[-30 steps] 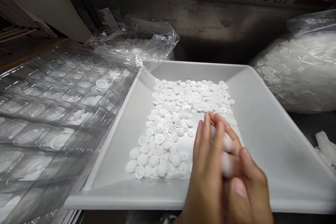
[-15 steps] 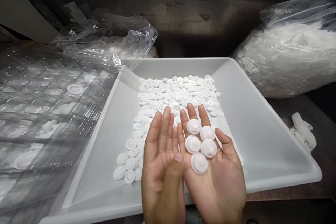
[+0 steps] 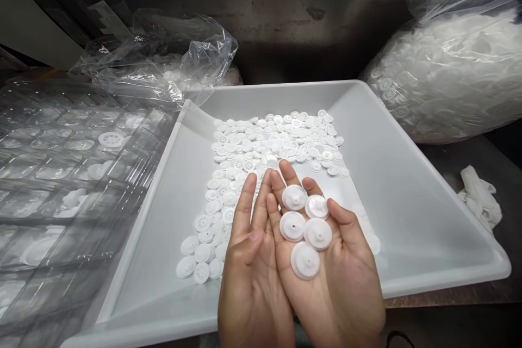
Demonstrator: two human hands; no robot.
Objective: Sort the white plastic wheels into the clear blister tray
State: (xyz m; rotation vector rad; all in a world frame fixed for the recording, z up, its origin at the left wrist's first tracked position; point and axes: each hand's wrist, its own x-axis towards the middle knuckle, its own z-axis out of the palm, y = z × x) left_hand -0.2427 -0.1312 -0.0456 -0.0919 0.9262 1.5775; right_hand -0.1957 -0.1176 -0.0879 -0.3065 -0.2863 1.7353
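My right hand (image 3: 334, 277) is palm up above the tray, with several white plastic gears (image 3: 318, 234) resting on its palm and fingers. They are round discs with toothed rims and a raised hub. Beside it, touching its edge, my left hand (image 3: 256, 277) lies palm up with fingers stretched and nothing on it. Below and beyond both hands, many more loose white gears (image 3: 261, 141) cover part of the floor of a light grey tray (image 3: 391, 174). My hands hide some of them.
Clear blister trays (image 3: 49, 168) with a few white parts are stacked at the left. A crumpled clear bag (image 3: 163, 60) lies behind the tray. A full plastic bag of white gears (image 3: 452, 81) stands at the right, near a white cloth or glove (image 3: 481, 198).
The gears in my right hand now show their hub sides at a different tilt. My left thumb has moved outward, away from the right hand, and the view has tipped down slightly.
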